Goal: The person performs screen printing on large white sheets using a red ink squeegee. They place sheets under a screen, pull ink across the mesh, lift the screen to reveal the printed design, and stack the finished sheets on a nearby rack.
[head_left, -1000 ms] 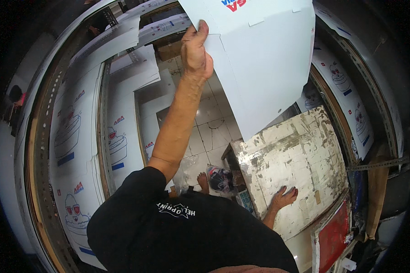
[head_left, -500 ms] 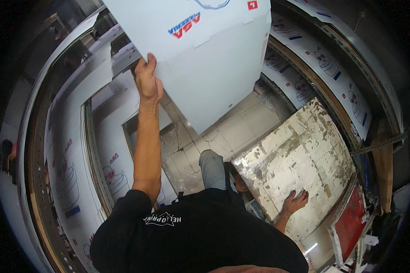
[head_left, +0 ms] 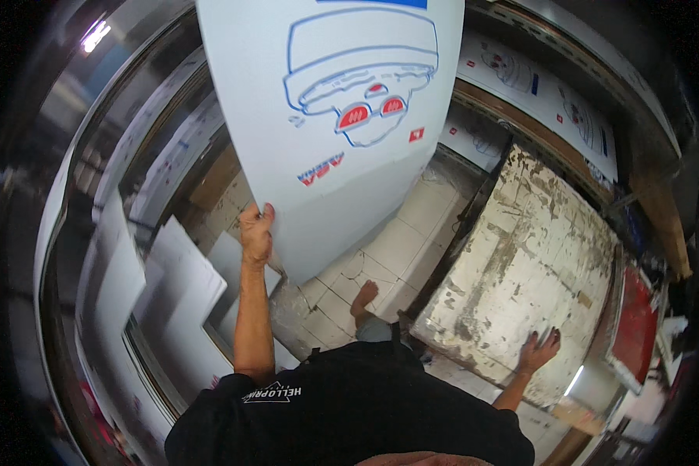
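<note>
My left hand (head_left: 256,233) grips the left edge of a large white printed sheet (head_left: 349,206), thumb on the front and fingers wrapped around the edge. On the sheet are a blue line drawing with red shapes, a small red square and red and blue print. It hangs tilted in front of me, and its top runs out of the picture. My right hand (head_left: 538,352) lies with fingers spread on a worn, cream-coloured tabletop (head_left: 512,272) whose surface is flaking and stained. Nothing shows in that hand.
Racks on the left hold several white sheets (head_left: 179,272). More printed sheets (head_left: 512,66) lie on shelves at the far right. A red panel (head_left: 637,318) leans beside the tabletop. Cracked floor tiles (head_left: 388,248) and my bare foot (head_left: 365,295) show between the sheet and tabletop.
The sheet and my left hand have come lower and nearer, showing more of the drawing. My right hand has shifted right in the picture, still on the tabletop. A bare foot has come into view.
</note>
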The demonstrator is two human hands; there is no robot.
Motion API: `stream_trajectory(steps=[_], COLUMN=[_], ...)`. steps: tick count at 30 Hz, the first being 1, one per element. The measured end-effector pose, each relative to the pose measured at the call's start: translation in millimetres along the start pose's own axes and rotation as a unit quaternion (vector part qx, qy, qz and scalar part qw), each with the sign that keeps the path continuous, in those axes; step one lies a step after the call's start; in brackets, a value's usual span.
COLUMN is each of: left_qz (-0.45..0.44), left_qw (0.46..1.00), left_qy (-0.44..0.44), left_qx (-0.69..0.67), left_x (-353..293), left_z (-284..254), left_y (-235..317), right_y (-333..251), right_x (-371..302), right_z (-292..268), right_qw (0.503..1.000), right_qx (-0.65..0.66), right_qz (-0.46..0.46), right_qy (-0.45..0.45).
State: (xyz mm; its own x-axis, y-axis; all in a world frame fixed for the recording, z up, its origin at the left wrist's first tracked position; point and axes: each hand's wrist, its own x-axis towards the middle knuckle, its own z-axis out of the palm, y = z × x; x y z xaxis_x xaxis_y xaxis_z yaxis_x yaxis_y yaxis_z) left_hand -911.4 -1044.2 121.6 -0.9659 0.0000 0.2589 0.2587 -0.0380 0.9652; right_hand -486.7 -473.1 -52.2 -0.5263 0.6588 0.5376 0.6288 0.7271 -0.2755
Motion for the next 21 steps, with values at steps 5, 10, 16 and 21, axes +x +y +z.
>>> stream_trajectory(steps=[5,10,16,21], left_qz=[-0.090,-0.126,-0.168,-0.173], left_qw=[0.983,0.961,0.936,0.932], left_qy=[-0.158,-0.245,-0.307,-0.317], left_qx=[-0.012,-0.004,-0.039,-0.014], left_x=[64,122,164,195], left_z=[36,33,41,61], left_y=[-14,-33,-45,-87], right_y=[-58,-157,-275,-298], right_x=[19,107,268,318], right_z=[41,123,161,176], right_qw=[0.976,0.862,0.638,0.623], right_qx=[0.158,0.439,0.718,0.730], right_qz=[0.133,0.249,0.241,0.225], right_qy=[0.076,0.038,-0.140,-0.168])
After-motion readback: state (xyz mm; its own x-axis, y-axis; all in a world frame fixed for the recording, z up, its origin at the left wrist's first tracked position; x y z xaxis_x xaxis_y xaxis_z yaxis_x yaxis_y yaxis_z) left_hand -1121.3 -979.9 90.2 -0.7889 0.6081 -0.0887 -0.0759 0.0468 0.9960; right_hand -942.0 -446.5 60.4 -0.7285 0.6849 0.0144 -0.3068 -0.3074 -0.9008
